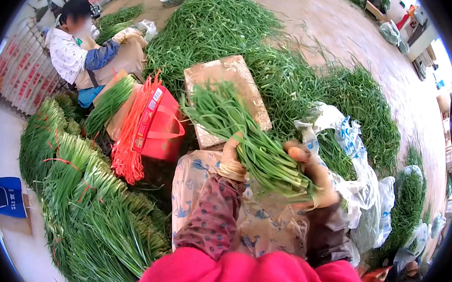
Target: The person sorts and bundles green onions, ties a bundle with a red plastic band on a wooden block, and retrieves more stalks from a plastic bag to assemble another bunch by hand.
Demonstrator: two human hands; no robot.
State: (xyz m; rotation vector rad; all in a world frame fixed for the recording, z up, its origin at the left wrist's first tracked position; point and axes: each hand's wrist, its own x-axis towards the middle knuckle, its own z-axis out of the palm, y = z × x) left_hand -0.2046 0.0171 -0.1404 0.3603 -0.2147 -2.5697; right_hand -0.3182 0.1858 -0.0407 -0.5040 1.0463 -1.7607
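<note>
A loose bunch of garlic chives [260, 152] lies across both my hands over my lap, its leaf tips pointing up and left. My left hand [231, 160], with a pale wrap at the wrist, is closed round the middle of the bunch. At the thick stem ends, my right hand [315, 176] is curled round them, slightly blurred, with its thumb on top. The leaf tips hang over a cardboard-coloured box or board [221, 69] in front of me. A patterned plastic apron [197, 176] covers my lap below the bunch.
Tied chive bundles [89, 185] are stacked at my left. Red ties [137, 131] hang by a red bag [163, 126]. A large loose chive heap [214, 25] lies ahead. Plastic bags [360, 184] sit at my right. Another person [83, 54] sits at upper left.
</note>
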